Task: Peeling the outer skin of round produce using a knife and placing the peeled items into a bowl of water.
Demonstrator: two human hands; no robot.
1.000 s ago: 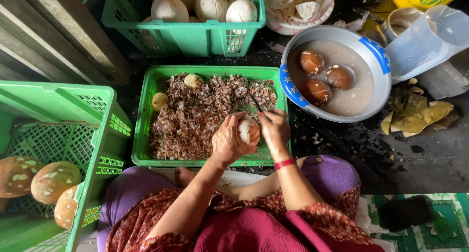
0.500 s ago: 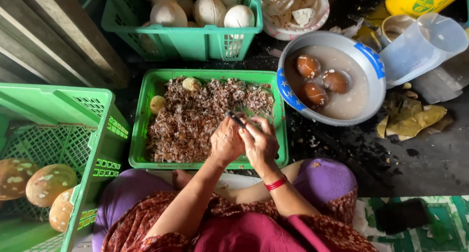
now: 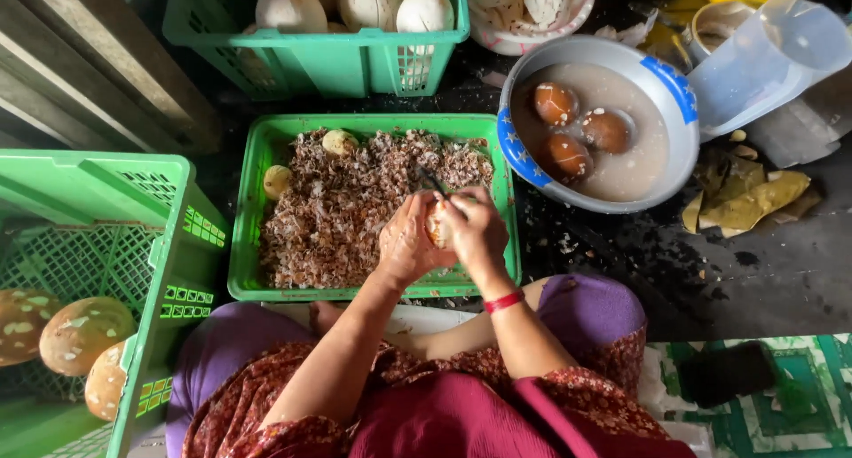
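My left hand (image 3: 406, 242) cups a small pale round fruit or nut (image 3: 436, 230) over a green tray (image 3: 241, 263) heaped with brown peelings (image 3: 337, 209). Pressed against the same piece, my right hand (image 3: 477, 230), with a red band at the wrist, holds a dark knife (image 3: 432, 182) whose tip pokes out above the fingers. Two peeled pale pieces (image 3: 340, 142) lie among the scraps at the tray's far left.
A white and blue basin (image 3: 664, 85) of cloudy water holds three brown round pieces. A green basket (image 3: 328, 54) of pale husked shells stands behind the tray. A green crate (image 3: 169, 245) on my left holds brown mottled ones. A clear plastic jug (image 3: 768, 59) and yellow leaves lie at right.
Both hands stay closed around the piece over the tray. They shifted slightly left, then back right, and the piece turned between them.
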